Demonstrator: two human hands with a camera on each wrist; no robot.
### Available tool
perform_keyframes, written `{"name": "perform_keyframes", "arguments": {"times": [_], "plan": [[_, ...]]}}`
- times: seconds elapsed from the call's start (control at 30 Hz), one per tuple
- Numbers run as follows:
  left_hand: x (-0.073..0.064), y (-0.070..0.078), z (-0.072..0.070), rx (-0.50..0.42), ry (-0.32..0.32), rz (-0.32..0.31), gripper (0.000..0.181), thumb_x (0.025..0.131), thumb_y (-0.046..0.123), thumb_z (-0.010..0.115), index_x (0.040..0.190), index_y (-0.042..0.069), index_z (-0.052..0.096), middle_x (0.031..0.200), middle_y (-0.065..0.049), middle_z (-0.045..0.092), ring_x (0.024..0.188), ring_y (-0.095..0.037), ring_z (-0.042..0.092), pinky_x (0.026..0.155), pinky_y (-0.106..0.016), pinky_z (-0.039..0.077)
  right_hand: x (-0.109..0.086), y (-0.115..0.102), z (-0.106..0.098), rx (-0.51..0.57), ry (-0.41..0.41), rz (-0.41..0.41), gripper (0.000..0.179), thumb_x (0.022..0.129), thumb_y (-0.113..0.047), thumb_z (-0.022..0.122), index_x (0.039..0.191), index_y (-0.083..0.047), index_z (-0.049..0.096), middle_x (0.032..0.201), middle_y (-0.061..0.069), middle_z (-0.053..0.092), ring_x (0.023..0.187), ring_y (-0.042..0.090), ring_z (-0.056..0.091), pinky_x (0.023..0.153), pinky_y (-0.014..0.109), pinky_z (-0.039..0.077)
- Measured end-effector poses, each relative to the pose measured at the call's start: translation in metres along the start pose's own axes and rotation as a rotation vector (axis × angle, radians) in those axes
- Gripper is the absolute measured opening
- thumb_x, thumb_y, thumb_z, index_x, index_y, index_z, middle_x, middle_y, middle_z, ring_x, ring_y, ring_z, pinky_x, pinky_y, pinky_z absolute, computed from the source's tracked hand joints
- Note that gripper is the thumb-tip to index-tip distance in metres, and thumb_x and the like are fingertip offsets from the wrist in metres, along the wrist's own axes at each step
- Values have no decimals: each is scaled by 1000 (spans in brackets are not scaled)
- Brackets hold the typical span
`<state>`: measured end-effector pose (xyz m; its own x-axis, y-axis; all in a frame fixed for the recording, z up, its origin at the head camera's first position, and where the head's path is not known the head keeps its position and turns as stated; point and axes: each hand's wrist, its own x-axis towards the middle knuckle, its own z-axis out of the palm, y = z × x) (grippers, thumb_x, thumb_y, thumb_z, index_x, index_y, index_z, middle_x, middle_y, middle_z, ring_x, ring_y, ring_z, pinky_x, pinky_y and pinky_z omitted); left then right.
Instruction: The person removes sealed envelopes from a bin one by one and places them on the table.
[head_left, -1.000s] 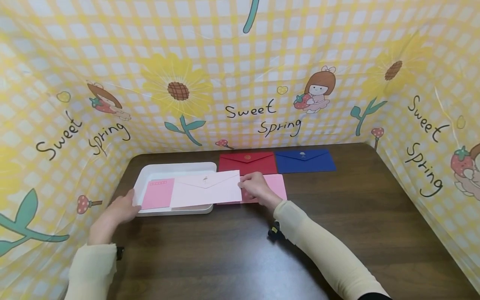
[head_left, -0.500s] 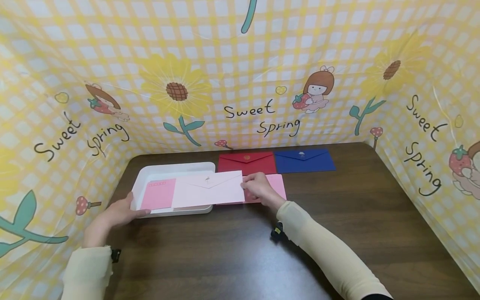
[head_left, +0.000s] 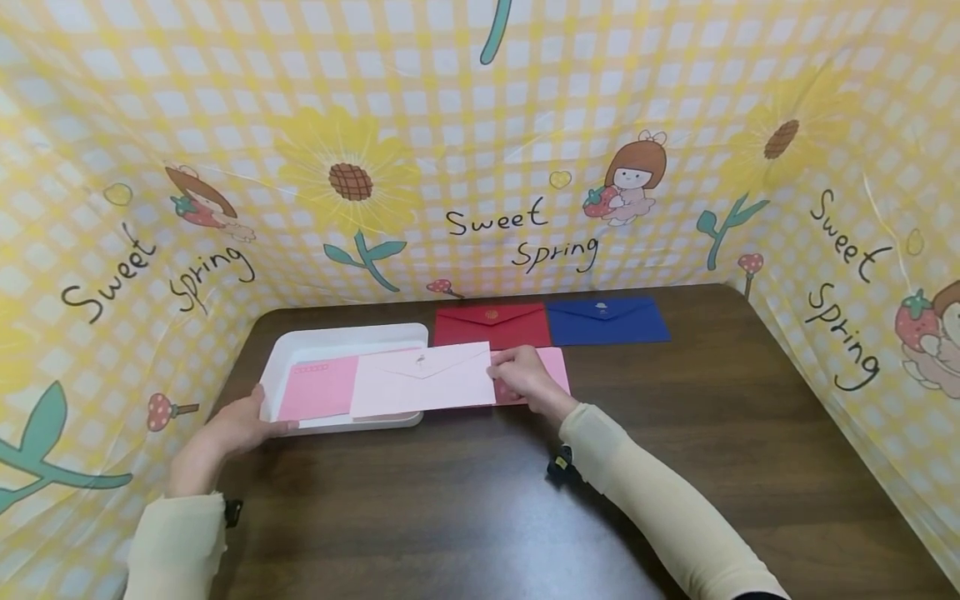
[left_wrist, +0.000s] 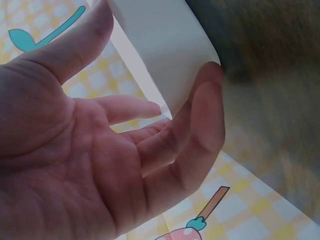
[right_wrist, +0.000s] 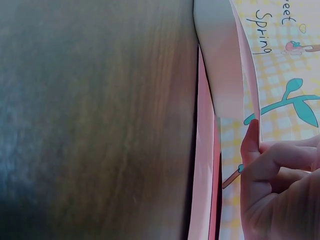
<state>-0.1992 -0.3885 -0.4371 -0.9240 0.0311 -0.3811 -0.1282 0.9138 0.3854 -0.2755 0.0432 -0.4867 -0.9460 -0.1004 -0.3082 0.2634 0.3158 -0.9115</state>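
My right hand [head_left: 521, 373] pinches the right end of a pale pink envelope [head_left: 427, 387] between thumb and fingers. The envelope slants over the right part of a white tray [head_left: 288, 346] and sticks out past its right side. Inside the tray, a darker pink card or envelope [head_left: 318, 396] is partly covered by the pale one. My left hand [head_left: 236, 427] grips the tray's near left corner; in the left wrist view its fingers curl against the tray wall [left_wrist: 160, 45]. The right wrist view shows my right hand [right_wrist: 280, 180] pinching the envelope edge [right_wrist: 253, 85].
A pink envelope [head_left: 553, 371] lies on the wooden table [head_left: 450, 508], partly under my right hand. Behind it are a red envelope [head_left: 491, 329] and a blue envelope [head_left: 609, 323] side by side. Yellow checked cloth [head_left: 450, 125] walls the back and sides.
The pale pink envelope has slid slightly right with my right hand, showing more of the pink card. My left hand has shifted, its thumb now along the tray's near edge.
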Motion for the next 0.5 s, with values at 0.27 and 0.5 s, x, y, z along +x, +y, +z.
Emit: {"name": "perform_keyframes", "arguments": {"times": [0.27, 0.5], "plan": [[-2, 3, 2, -64, -20, -39, 111, 100, 37, 72, 149, -28, -3, 151, -54, 12, 133, -65, 33, 104, -69, 41, -1, 4, -4, 8, -1, -4, 26, 98, -12, 72, 121, 1, 73, 97, 14, 68, 64, 22, 57, 52, 28, 48], [-1, 1, 1, -114, -33, -61, 112, 100, 36, 72, 151, -24, -8, 152, -53, 9, 123, -61, 43, 84, -57, 56, -1, 7, -11, -8, 6, -1, 24, 98, -14, 72, 118, -1, 74, 102, 13, 69, 76, 27, 63, 57, 31, 53]]}}
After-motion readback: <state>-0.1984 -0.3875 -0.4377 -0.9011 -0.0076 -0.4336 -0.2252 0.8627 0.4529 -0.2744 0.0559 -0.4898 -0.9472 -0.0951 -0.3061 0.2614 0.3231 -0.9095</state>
